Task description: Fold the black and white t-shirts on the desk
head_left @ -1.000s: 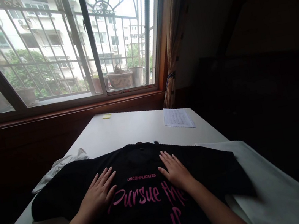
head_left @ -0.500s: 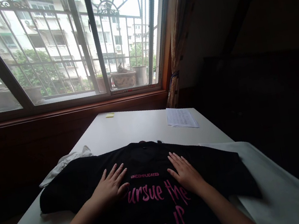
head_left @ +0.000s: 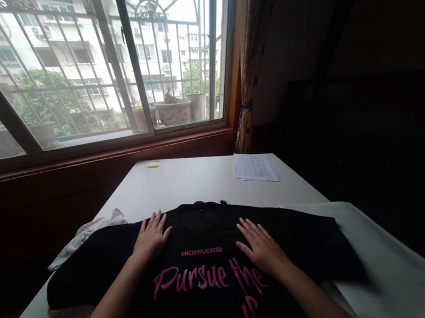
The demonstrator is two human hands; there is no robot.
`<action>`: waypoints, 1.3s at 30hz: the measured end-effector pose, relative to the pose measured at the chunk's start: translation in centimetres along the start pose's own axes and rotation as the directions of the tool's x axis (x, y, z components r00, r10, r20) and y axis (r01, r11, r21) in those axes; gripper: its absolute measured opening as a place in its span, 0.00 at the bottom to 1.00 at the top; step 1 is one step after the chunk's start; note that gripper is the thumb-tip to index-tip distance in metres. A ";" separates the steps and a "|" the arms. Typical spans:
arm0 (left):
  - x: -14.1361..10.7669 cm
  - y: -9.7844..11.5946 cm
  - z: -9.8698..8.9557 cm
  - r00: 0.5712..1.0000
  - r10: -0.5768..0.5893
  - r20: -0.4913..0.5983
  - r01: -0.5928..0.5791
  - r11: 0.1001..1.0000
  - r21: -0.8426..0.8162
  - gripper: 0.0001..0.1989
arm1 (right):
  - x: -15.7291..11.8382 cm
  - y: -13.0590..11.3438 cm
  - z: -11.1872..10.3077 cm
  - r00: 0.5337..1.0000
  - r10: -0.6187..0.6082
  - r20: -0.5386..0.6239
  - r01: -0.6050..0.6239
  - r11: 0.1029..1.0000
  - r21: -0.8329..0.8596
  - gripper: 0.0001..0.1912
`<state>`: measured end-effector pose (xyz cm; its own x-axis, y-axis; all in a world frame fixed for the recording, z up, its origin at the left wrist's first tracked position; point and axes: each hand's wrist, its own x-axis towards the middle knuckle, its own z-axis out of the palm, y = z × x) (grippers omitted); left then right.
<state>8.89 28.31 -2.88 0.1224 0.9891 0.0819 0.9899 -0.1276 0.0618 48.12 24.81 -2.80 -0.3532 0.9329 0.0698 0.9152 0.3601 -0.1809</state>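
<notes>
A black T-shirt (head_left: 204,231) with pink lettering lies spread on the white table (head_left: 187,182), its collar toward the window and its sleeves out to both sides. My left hand (head_left: 152,236) rests flat on the shirt near the left shoulder, fingertips at the upper edge. On the right half of the chest, beside the printed words, my right hand (head_left: 261,243) lies with its fingers outstretched. Neither hand grips anything. The lower part of the shirt runs out of view at the bottom.
White cloth (head_left: 86,237) lies bunched past the left sleeve. Pale fabric (head_left: 379,244) covers the table's right side. Printed papers (head_left: 255,167) and a yellow sticky note (head_left: 153,164) lie toward the far edge. Beyond stand a barred window (head_left: 77,68) and a gathered curtain (head_left: 246,103).
My left hand has slid up the shirt toward the shoulder edge, uncovering the first letter of the pink print. My right hand stays nearly in place. The view has shifted slightly.
</notes>
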 end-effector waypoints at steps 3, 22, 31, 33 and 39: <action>-1.1 -0.1 0.1 0.998 0.067 -0.008 -0.067 0.998 -0.001 0.32 | 0.1 0.3 0.1 0.999 0.032 -0.019 -0.032 0.999 -0.007 0.35; -1.1 1.6 -0.1 0.998 0.026 0.049 -0.025 0.999 -0.022 0.33 | 5.3 0.1 0.6 0.997 0.071 0.034 -0.070 0.998 -0.003 0.41; 1.3 2.2 0.8 0.998 -0.061 -0.023 0.061 0.998 -0.010 0.34 | 8.3 0.1 0.8 0.996 0.072 0.044 -0.073 0.997 0.022 0.42; 0.9 1.7 0.7 0.999 -0.031 -0.023 0.031 0.999 -0.016 0.34 | 8.2 0.3 0.9 0.997 0.072 0.036 -0.073 0.997 0.020 0.41; 0.1 0.6 0.1 1.000 0.011 -0.023 -0.011 1.000 -0.018 0.33 | 7.7 1.8 0.9 0.994 0.111 0.022 -0.111 0.994 -0.005 0.41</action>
<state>9.50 28.29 -2.95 0.1313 0.9858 0.1050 0.9870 -0.1398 0.0790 46.89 32.64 -3.53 -0.2539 0.9668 0.0277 0.9497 0.2546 -0.1825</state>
